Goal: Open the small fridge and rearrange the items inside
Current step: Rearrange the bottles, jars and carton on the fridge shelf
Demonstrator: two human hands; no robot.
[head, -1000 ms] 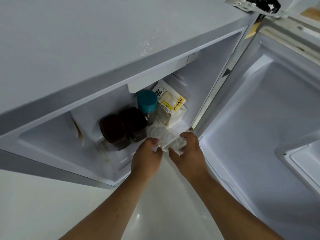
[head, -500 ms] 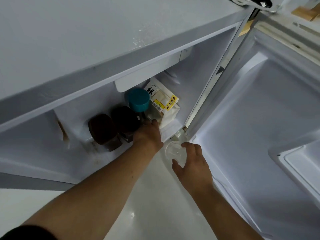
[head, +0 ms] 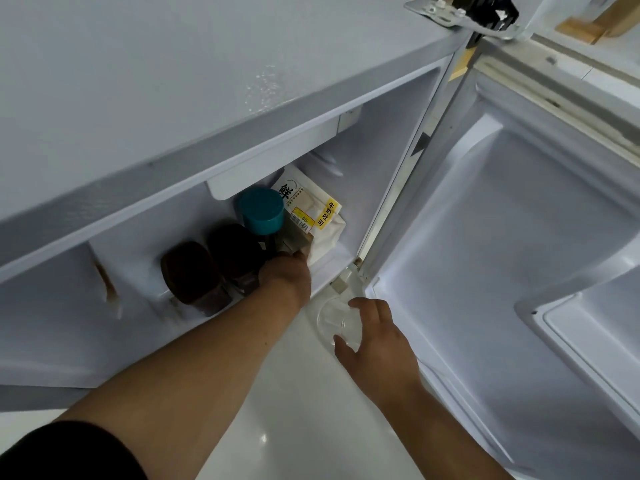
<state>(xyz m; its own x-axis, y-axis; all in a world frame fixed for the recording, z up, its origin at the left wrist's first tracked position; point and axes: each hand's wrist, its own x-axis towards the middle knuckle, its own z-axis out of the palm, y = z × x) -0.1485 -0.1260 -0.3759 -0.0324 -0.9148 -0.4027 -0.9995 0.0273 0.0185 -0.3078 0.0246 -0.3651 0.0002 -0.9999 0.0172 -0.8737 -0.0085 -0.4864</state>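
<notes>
Since half a second ago my left hand (head: 289, 277) has pushed slightly deeper into the fridge, while my right hand (head: 375, 336) has barely shifted outside it. Left fingers are hidden behind the knuckles, down at the base of the teal-capped bottle (head: 262, 216) and the bread bag (head: 311, 216), so I cannot tell whether they are closed on anything. Right fingers and thumb curl loosely around a clear plastic cup (head: 334, 318), lying on its side with its mouth towards me, held low just outside the fridge's front corner, by the bottom hinge. Further left on the fridge floor (head: 329, 268), two dark jars (head: 194, 271) stand side by side, close against the bottle. Beyond them, the door (head: 502, 237) stands wide open to my right, its shelf bare as far as I can see. I judge the opening done and the rearranging partway: the cup is out, and everything else looks yet to be placed.
</notes>
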